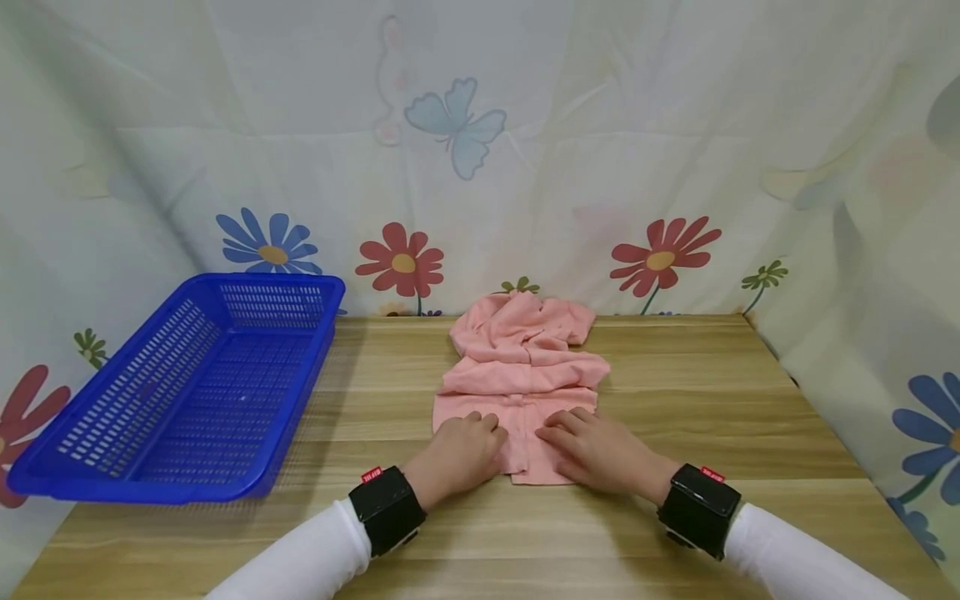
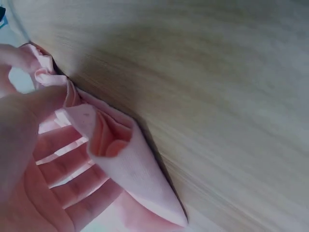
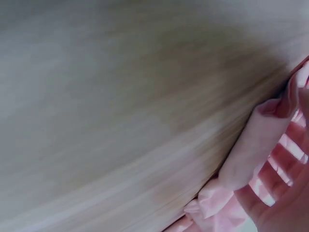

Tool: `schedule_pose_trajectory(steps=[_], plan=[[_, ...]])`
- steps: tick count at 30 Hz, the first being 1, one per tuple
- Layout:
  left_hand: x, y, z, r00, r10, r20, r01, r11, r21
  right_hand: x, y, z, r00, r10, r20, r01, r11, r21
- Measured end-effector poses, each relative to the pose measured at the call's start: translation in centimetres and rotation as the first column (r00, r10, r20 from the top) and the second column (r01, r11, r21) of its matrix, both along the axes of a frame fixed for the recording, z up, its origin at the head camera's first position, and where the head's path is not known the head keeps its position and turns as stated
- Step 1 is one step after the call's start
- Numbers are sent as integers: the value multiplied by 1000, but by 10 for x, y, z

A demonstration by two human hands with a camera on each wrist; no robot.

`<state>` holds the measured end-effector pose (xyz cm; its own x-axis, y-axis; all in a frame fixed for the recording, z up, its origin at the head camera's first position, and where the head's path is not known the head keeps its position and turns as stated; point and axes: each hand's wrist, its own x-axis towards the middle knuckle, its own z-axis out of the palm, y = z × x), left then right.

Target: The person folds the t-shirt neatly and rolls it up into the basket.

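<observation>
A pink garment (image 1: 525, 375) lies bunched on the wooden table, its far part rumpled and its near part flatter, with a seam down the middle. My left hand (image 1: 467, 450) grips the near left part, fingers bent over the cloth. In the left wrist view, its thumb (image 2: 48, 101) presses on a fold and the fingertips disappear behind the fabric. The right hand (image 1: 600, 446) holds the near right part in much the same way. A rolled fold of the garment (image 3: 253, 145) covers those fingertips in the right wrist view.
To the left stands a blue plastic basket (image 1: 300, 408) with latticed sides. Behind the wooden table (image 1: 675, 533) and along its sides hangs a white curtain (image 1: 570, 167) printed with flowers and a butterfly. Both wrists wear black straps.
</observation>
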<state>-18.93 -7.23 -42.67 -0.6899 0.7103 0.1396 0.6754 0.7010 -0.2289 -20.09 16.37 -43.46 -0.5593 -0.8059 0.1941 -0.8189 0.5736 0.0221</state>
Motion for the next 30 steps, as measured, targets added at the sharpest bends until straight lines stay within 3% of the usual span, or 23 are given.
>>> schedule_pose_trajectory(steps=[6,11,14,20,25,30], plan=[[1,-9,4,985,-3,174,4,1000,-3,5,13,2,993,46,106,-46,999,-2],[5,-21,10,964,36,265,-27,999,-36,8,25,3,988,95,125,-97,995,14],[8,-32,10,965,39,260,-31,999,-37,10,33,2,986,92,141,-97,995,26],[10,-52,7,977,-43,208,46,999,-8,10,43,1,986,101,129,-102,995,2],[8,-54,4,988,-94,120,92,996,18,7,42,-1,989,124,76,-122,992,-37],[7,-52,2,994,-92,60,89,995,40,4,37,-4,994,99,53,-97,994,-43]])
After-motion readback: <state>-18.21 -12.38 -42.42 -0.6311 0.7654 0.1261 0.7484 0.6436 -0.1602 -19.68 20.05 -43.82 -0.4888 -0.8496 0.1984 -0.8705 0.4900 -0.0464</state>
